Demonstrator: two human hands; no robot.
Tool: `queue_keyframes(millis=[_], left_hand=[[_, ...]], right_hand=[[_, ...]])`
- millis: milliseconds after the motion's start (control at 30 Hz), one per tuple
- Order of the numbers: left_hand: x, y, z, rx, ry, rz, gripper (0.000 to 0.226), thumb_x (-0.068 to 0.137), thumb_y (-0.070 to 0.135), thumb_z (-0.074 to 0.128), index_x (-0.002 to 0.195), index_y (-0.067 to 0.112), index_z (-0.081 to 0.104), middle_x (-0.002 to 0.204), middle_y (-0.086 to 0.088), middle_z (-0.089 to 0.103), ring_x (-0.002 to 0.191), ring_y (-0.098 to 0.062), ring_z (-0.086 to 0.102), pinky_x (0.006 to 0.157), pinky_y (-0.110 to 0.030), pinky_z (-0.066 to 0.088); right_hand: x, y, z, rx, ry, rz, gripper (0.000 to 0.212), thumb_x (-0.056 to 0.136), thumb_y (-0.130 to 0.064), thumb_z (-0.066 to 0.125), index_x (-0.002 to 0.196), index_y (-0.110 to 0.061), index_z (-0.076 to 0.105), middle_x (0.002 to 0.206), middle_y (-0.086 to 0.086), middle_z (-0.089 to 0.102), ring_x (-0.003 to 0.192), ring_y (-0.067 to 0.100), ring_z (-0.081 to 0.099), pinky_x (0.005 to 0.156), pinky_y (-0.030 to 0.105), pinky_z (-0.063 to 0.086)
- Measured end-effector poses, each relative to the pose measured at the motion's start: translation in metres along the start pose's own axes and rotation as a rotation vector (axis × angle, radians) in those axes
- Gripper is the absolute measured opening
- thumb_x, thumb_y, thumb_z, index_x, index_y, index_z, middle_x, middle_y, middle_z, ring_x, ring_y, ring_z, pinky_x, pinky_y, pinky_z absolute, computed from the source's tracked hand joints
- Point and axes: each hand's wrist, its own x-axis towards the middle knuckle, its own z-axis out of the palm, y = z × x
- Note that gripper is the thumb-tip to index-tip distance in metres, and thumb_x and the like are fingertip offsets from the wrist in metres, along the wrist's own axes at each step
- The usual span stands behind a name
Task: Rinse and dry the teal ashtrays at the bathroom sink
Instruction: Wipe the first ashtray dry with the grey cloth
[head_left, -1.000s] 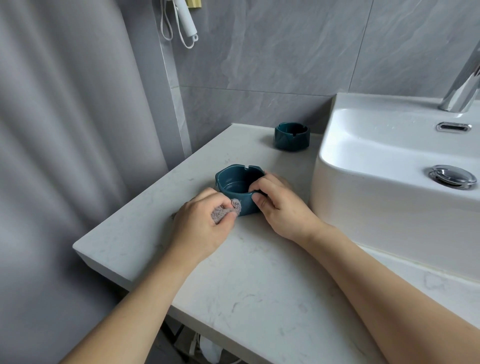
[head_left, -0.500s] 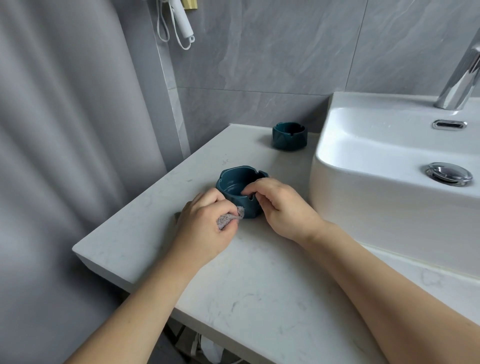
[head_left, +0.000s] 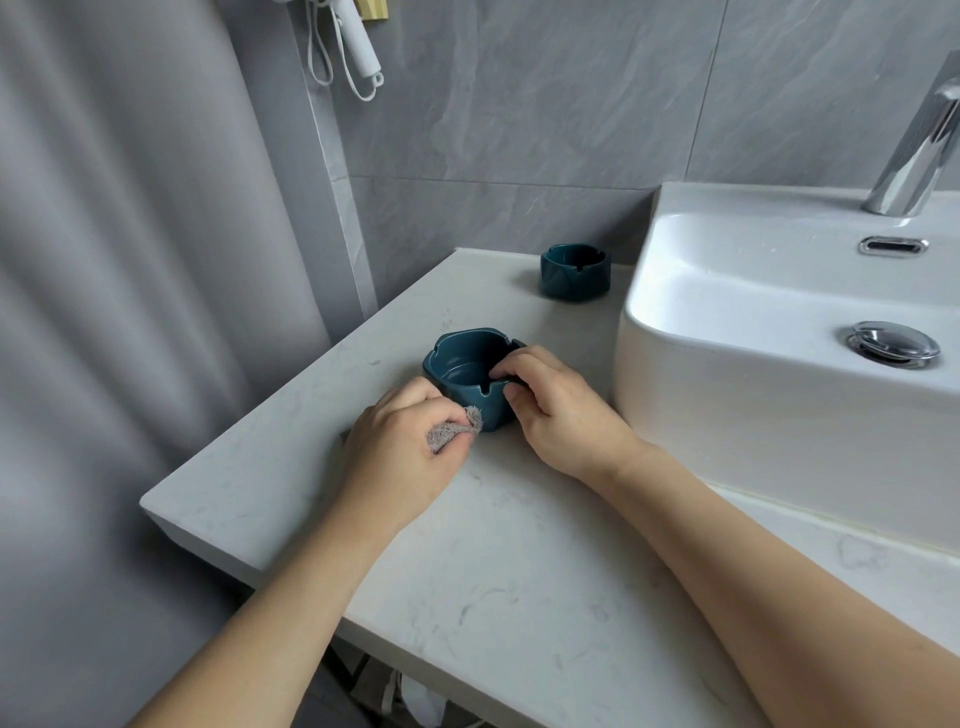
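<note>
Two glossy teal ceramic ashtrays sit on the white marble counter (head_left: 519, 597): the nearer ashtray (head_left: 467, 376) is pinched at its rim by the right hand (head_left: 558, 410), while the left hand (head_left: 402, 447) clutches a grey cloth (head_left: 451, 428) against its side; the farther ashtray (head_left: 574, 271) stands beside the white basin (head_left: 727, 415).

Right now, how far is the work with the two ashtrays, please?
Done, it seems: the far ashtray stands alone on the counter by the wall, though whether it is dry cannot be told. In hand: the right hand grips the rim of the near ashtray, and the left hand presses a grey cloth against its side. Left: finishing this drying. The sink shows no running water.
</note>
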Motion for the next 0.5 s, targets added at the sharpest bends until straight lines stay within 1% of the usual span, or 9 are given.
queue_keyframes(millis=[67,133,200,267,367,400,433,500], left_hand=[[0.0009,-0.0007,0.0012,0.02,-0.03,-0.046,0.015,0.076,0.042,0.066,0.085,0.031,0.071,0.087,0.012,0.058,0.083,-0.012,0.06,0.07,-0.041,0.052],[0.0009,-0.0006,0.0006,0.022,-0.042,-0.071,0.016,0.076,0.044,0.065,0.086,0.032,0.069,0.089,0.012,0.057,0.084,-0.013,0.06,0.071,-0.041,0.053],[0.0002,-0.0006,-0.0005,0.031,-0.041,-0.05,0.014,0.077,0.041,0.065,0.085,0.03,0.066,0.09,0.012,0.058,0.085,-0.013,0.061,0.072,-0.04,0.053],[0.0002,0.0007,-0.0027,-0.047,0.005,-0.032,0.009,0.08,0.034,0.065,0.082,0.025,0.067,0.09,0.011,0.059,0.085,-0.01,0.061,0.075,-0.033,0.052],[0.0017,0.0017,-0.0059,-0.144,0.135,-0.015,0.01,0.087,0.024,0.061,0.09,0.015,0.066,0.092,0.006,0.062,0.091,0.0,0.057,0.079,-0.011,0.041],[0.0023,0.0014,-0.0064,-0.151,0.162,-0.013,0.011,0.09,0.023,0.059,0.093,0.014,0.065,0.094,0.004,0.063,0.093,0.001,0.056,0.079,-0.008,0.039],[0.0026,0.0009,-0.0065,-0.153,0.173,-0.008,0.012,0.091,0.022,0.058,0.096,0.014,0.064,0.096,0.003,0.063,0.094,0.001,0.055,0.08,-0.007,0.039],[0.0024,0.0,-0.0057,-0.149,0.167,0.005,0.011,0.092,0.021,0.058,0.097,0.014,0.063,0.097,0.004,0.063,0.096,0.001,0.056,0.081,-0.009,0.04]], right_hand=[[-0.0003,-0.0006,-0.0007,-0.045,-0.005,-0.003,0.027,0.093,-0.002,0.047,0.116,-0.001,0.061,0.118,0.012,0.06,0.111,0.029,0.056,0.097,0.03,0.041],[-0.0004,-0.0008,0.0003,-0.102,-0.021,-0.009,0.03,0.094,-0.007,0.043,0.116,-0.001,0.062,0.118,0.013,0.06,0.109,0.033,0.055,0.097,0.034,0.041],[-0.0012,-0.0001,0.0022,-0.144,-0.022,0.001,0.031,0.093,-0.014,0.04,0.112,-0.005,0.063,0.112,0.011,0.06,0.105,0.036,0.053,0.095,0.036,0.041],[-0.0034,0.0014,0.0045,-0.142,-0.003,0.005,0.028,0.094,-0.017,0.043,0.109,-0.007,0.063,0.111,0.011,0.056,0.107,0.036,0.049,0.095,0.034,0.038],[-0.0056,-0.0012,0.0048,-0.044,-0.039,0.023,0.022,0.098,-0.021,0.048,0.109,-0.009,0.063,0.131,0.015,0.043,0.126,0.03,0.038,0.105,0.025,0.027],[-0.0057,-0.0023,0.0043,-0.012,-0.066,0.03,0.022,0.099,-0.022,0.049,0.11,-0.01,0.062,0.135,0.015,0.039,0.127,0.029,0.039,0.105,0.022,0.027],[-0.0058,-0.0029,0.0038,-0.001,-0.078,0.03,0.024,0.098,-0.025,0.05,0.111,-0.01,0.062,0.135,0.013,0.04,0.125,0.027,0.042,0.104,0.021,0.028],[-0.0055,-0.0029,0.0007,-0.015,-0.073,0.028,0.032,0.093,-0.029,0.048,0.115,-0.008,0.059,0.129,0.01,0.047,0.121,0.025,0.046,0.104,0.025,0.033]])
